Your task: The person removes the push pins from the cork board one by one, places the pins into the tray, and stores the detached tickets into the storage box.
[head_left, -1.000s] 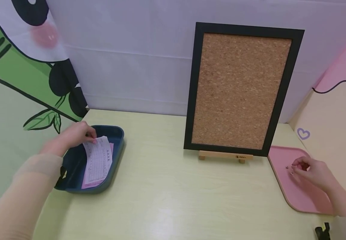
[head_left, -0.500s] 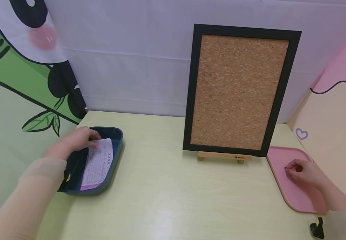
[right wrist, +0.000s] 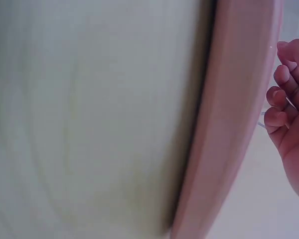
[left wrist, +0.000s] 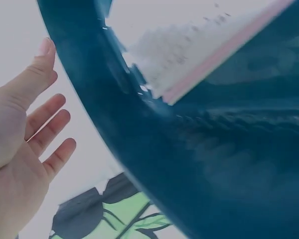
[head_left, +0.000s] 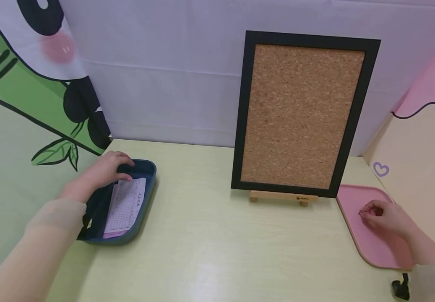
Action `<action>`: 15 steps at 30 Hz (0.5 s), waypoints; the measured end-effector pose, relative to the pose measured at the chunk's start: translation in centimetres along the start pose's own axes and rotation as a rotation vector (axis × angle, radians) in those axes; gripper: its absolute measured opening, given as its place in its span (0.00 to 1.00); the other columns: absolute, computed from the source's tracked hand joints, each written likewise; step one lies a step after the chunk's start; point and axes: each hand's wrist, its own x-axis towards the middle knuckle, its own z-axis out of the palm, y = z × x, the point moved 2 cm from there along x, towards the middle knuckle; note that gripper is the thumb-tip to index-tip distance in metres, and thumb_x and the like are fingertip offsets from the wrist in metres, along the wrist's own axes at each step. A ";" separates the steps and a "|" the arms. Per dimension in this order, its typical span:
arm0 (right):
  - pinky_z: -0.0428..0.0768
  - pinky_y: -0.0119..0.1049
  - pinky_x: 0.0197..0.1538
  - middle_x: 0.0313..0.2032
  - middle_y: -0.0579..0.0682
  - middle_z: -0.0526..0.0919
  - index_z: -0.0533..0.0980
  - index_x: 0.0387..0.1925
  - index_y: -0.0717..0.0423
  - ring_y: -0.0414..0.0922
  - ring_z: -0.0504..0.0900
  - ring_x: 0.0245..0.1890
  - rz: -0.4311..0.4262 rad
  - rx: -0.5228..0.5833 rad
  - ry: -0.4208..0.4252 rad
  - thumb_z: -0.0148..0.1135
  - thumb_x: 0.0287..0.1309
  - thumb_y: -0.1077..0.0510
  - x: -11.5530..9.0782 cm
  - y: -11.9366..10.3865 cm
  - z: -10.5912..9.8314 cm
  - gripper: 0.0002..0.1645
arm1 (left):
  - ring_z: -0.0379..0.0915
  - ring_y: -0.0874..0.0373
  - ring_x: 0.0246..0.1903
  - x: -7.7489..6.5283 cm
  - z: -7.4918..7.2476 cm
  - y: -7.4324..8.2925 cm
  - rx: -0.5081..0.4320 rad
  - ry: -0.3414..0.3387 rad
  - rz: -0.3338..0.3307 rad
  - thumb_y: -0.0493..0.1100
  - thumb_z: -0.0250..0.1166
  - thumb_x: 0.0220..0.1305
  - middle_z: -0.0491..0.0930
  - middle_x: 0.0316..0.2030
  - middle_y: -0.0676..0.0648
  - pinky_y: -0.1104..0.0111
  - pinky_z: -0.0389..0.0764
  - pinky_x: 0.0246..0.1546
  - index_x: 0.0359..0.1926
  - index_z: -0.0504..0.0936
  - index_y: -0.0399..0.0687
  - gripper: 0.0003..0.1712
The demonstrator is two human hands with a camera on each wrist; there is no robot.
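My left hand [head_left: 108,170] hovers over the dark blue tray [head_left: 150,184], fingers apart and loosely bent, holding nothing. Below it, a printed white sheet [head_left: 126,205] lies in the tray on a pink sheet [head_left: 113,234]. The left wrist view shows the hand [left wrist: 27,124] beside the tray's rim, clear of the paper. Over the pink tray [head_left: 357,193], my right hand [head_left: 385,216] pinches a tiny dark pin [head_left: 360,212] between thumb and forefinger; its exact shape is too small to tell. Thin metal points [right wrist: 261,124] show behind the curled fingers in the right wrist view.
A black-framed cork board [head_left: 304,117] leans on a small wooden easel [head_left: 283,196] between the two trays. Pale table [head_left: 202,235] stretches in front of it. Printed cloth hangs behind and at both sides. A black clip-like object [head_left: 401,288] sits by the right sleeve.
My left hand has let go of the white sheet, which now lies lower in the tray, and has risen toward the far rim. My right fingers have closed on the tiny pin.
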 end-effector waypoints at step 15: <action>0.60 0.27 0.26 0.21 0.38 0.70 0.77 0.33 0.54 0.31 0.64 0.22 -0.055 -0.015 0.200 0.66 0.52 0.59 -1.0 -2.7 -4.5 0.07 | 0.63 0.36 0.59 0.0 -3.4 5.4 -0.007 0.066 -0.052 0.48 0.71 0.53 0.72 0.57 0.32 0.41 0.60 0.58 0.58 0.73 0.38 0.34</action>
